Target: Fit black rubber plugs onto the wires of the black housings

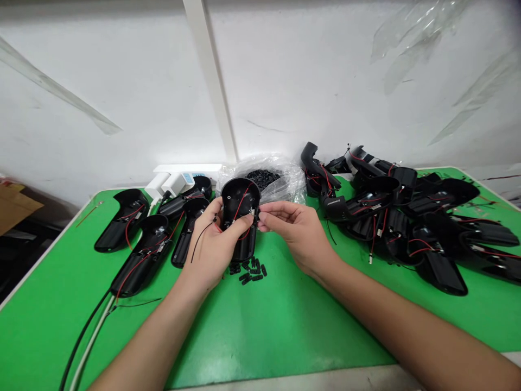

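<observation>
My left hand (215,239) is wrapped round a black plastic housing (235,196) with a round, hollow upper end and red and black wires inside. Its thumb presses near a small whitish part on the housing's right inner side. My right hand (295,225) pinches at the right edge of that housing; whatever lies between thumb and forefinger is too small to make out. Just below the housing, several small black plastic pieces (254,271) lie scattered on the green table (260,331).
A clear plastic bag (285,187) full of small black pieces stands behind the hands. Similar wired housings (140,260) lie at left, and a heap of them (378,209) at right. A white power strip (191,169) with plugs and cables (91,336) sits at back left, against the wall.
</observation>
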The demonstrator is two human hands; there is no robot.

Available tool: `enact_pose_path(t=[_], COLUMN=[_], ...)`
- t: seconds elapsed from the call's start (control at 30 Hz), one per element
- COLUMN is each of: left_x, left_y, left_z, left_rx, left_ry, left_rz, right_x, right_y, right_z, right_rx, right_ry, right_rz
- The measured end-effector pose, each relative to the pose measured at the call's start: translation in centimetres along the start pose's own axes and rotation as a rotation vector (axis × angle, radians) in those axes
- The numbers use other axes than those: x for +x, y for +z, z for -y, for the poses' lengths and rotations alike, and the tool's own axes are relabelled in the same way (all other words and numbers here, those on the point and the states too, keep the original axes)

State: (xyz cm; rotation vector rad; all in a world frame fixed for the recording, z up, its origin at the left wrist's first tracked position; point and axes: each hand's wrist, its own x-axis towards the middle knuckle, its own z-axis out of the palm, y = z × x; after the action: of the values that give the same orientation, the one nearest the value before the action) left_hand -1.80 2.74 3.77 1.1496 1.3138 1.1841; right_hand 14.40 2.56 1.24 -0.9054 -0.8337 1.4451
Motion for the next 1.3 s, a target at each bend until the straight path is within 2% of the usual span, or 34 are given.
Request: enact_pose_path(t=[0.33, 0.67, 0.87, 1.03, 1.3], left_x=[-0.13, -0.38, -0.35, -0.23, 0.00], left_y=[0.18, 0.66, 0.51, 0.26, -0.01], left_z=[-0.13, -0.49, -0.59, -0.64, -0.70], left_rx=[0.075, 0.214, 0.233, 0.207, 0.185], left_ry=[0.010, 0.111, 0.141, 0.102, 0.070], left_rz=[-0.020, -0.059, -0.071, -0.048, -0.016], right_x=[0.12, -0.18, -0.16, 0.06, 0.22], right_y=[0.11, 0.21, 0.39, 0.18, -0.21], right_z=[-0.11, -0.30, 0.03, 0.26, 0.03], right_rx=[-0.006, -0.003, 0.137, 0.263, 0.223], right_ry=[0.001, -0.012, 0.138, 0.272, 0.253], right_rz=[0.002, 0.008, 0.013, 0.066, 0.113])
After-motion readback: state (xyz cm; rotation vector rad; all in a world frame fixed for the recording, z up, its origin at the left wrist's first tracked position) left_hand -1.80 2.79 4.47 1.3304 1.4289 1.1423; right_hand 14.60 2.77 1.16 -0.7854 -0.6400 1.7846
